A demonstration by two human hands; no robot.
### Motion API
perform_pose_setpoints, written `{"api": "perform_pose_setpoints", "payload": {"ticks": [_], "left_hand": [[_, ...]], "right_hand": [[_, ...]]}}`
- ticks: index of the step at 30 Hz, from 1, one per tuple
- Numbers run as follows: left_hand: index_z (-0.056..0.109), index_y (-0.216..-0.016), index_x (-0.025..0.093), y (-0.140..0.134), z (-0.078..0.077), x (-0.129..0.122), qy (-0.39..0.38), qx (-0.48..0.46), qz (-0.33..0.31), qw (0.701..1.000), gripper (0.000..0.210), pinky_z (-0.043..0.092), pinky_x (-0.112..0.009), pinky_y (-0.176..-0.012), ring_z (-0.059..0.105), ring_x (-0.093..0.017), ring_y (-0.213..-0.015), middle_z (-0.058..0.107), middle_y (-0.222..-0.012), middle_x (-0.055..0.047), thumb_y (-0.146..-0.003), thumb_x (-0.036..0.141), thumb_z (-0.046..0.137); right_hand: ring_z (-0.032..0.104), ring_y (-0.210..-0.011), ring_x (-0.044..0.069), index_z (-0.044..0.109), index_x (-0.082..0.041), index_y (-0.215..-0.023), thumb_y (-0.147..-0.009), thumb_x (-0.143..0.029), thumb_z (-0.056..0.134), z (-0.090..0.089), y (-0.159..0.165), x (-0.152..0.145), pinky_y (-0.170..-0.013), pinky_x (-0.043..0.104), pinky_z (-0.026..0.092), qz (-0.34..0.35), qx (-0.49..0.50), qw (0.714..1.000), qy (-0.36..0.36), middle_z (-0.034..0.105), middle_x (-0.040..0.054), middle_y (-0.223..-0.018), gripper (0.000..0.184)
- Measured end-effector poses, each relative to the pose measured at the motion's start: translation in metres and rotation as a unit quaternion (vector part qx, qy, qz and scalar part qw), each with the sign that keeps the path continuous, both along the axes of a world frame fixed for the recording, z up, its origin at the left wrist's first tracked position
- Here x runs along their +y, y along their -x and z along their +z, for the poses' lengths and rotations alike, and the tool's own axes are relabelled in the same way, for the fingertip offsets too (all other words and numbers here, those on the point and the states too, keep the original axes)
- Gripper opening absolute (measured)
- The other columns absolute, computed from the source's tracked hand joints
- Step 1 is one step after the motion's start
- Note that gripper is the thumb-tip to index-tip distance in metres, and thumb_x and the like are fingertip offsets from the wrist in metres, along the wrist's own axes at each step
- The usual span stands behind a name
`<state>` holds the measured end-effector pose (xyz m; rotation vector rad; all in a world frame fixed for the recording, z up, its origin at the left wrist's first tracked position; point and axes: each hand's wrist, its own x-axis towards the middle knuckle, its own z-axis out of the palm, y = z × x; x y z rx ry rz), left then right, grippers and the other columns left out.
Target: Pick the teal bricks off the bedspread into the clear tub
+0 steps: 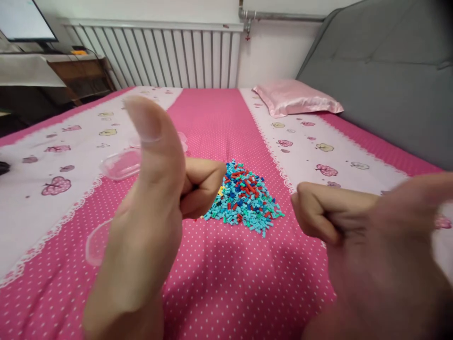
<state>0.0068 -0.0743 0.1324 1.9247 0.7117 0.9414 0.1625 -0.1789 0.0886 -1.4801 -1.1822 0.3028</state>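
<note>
My left hand (152, 203) is raised in the foreground, thumb pointing up and fingers curled into a fist with nothing visible in it. On the right, my right hand (371, 236) makes a similar fist, its thumb running off toward the frame's edge; it is slightly blurred and holds nothing I can see. Between and beyond them, a heap of small building bricks (247, 200), mostly light blue with red, dark blue, green and a little yellow, lies on the bedspread (226, 283). My left fist covers the heap's left edge. Neither hand appears to touch the bricks.
Clear plastic containers (122, 164) lie left of the heap, partly behind my left hand, and another clear piece (95, 245) sits nearer. A pink pillow (297, 97) rests at the back right by the grey headboard (382, 71). A radiator (159, 54) and a monitor (24, 21) stand beyond.
</note>
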Motion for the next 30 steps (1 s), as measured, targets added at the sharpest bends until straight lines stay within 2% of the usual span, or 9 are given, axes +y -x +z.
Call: {"api": "perform_pose_setpoints", "payload": {"ticks": [4, 8, 12, 15, 18, 21, 26, 30], "left_hand": [[0.013, -0.053, 0.018, -0.002, -0.005, 0.007, 0.005, -0.041, -0.011, 0.999, 0.073, 0.013, -0.030, -0.035, 0.012, -0.011, -0.041, 0.007, -0.047, 0.000, -0.093, 0.079, 0.006], [0.014, -0.055, 0.019, 0.001, 0.000, 0.003, 0.029, 0.006, -0.075, 0.997, 0.071, 0.013, -0.032, -0.038, 0.015, -0.011, -0.043, 0.008, -0.049, 0.001, -0.094, 0.077, 0.003], [0.015, -0.061, 0.018, 0.003, 0.007, -0.011, 0.026, 0.039, -0.099, 0.994, 0.066, 0.013, -0.031, -0.046, 0.015, -0.011, -0.051, 0.011, -0.057, 0.002, -0.096, 0.071, -0.003], [0.014, -0.062, 0.019, 0.003, 0.008, -0.015, 0.034, 0.051, -0.098, 0.993, 0.067, 0.013, -0.030, -0.048, 0.016, -0.012, -0.053, 0.010, -0.059, 0.002, -0.093, 0.077, -0.002], [0.014, -0.059, 0.020, 0.004, 0.004, -0.006, 0.048, 0.039, -0.076, 0.995, 0.069, 0.013, -0.033, -0.048, 0.015, -0.013, -0.052, 0.009, -0.057, 0.002, -0.092, 0.078, -0.003], [0.017, -0.054, 0.020, 0.002, -0.005, 0.013, 0.052, -0.009, -0.075, 0.996, 0.072, 0.012, -0.033, -0.044, 0.014, -0.011, -0.047, 0.011, -0.050, 0.003, -0.092, 0.080, 0.004], [0.019, -0.050, 0.020, -0.009, -0.016, 0.039, 0.092, -0.076, -0.108, 0.987, 0.073, 0.010, -0.029, -0.040, 0.012, -0.007, -0.042, 0.011, -0.049, 0.004, -0.095, 0.078, 0.025], [0.030, -0.049, 0.018, -0.018, -0.019, 0.038, 0.069, -0.108, -0.046, 0.991, 0.070, 0.009, -0.028, -0.039, 0.016, -0.006, -0.040, 0.016, -0.047, 0.003, -0.101, 0.066, 0.032]], "right_hand": [[0.025, -0.044, 0.013, 0.024, -0.023, -0.054, -0.089, -0.084, 0.010, -0.011, -0.001, 0.012, -0.040, 0.031, 0.021, -0.010, 0.010, 1.000, -0.021, 0.022, -0.0025, -0.048, 0.072], [0.023, -0.042, 0.012, 0.023, -0.022, -0.056, -0.090, -0.082, 0.011, -0.010, 0.014, 0.008, -0.035, 0.030, 0.017, -0.023, 0.028, 0.997, -0.061, 0.021, -0.0026, -0.048, 0.070], [0.023, -0.041, 0.012, 0.024, -0.022, -0.055, -0.087, -0.086, 0.009, -0.005, 0.026, 0.000, -0.034, 0.031, 0.014, -0.013, 0.034, 0.997, -0.071, 0.022, -0.0023, -0.047, 0.073], [0.024, -0.039, 0.012, 0.025, -0.022, -0.055, -0.085, -0.087, 0.009, -0.005, 0.021, 0.002, -0.036, 0.031, 0.014, -0.010, 0.053, 0.996, -0.065, 0.022, -0.0028, -0.048, 0.074], [0.025, -0.041, 0.012, 0.026, -0.022, -0.054, -0.087, -0.086, 0.013, -0.009, 0.010, 0.010, -0.037, 0.030, 0.018, 0.008, 0.031, 0.995, -0.094, 0.023, -0.0032, -0.047, 0.073], [0.025, -0.047, 0.012, 0.024, -0.022, -0.056, -0.092, -0.081, 0.011, -0.011, -0.001, 0.019, -0.043, 0.030, 0.021, -0.006, 0.047, 0.995, -0.090, 0.022, -0.0032, -0.051, 0.070], [0.017, -0.049, 0.012, 0.024, -0.022, -0.055, -0.094, -0.080, 0.017, -0.011, -0.018, 0.036, -0.047, 0.033, 0.013, 0.022, 0.127, 0.988, -0.080, 0.017, -0.0042, -0.053, 0.070], [0.020, -0.046, 0.013, 0.030, -0.023, -0.051, -0.097, -0.075, 0.025, -0.012, -0.021, 0.046, -0.046, 0.034, 0.012, 0.009, 0.136, 0.988, -0.065, 0.021, -0.0026, -0.050, 0.070]]}}
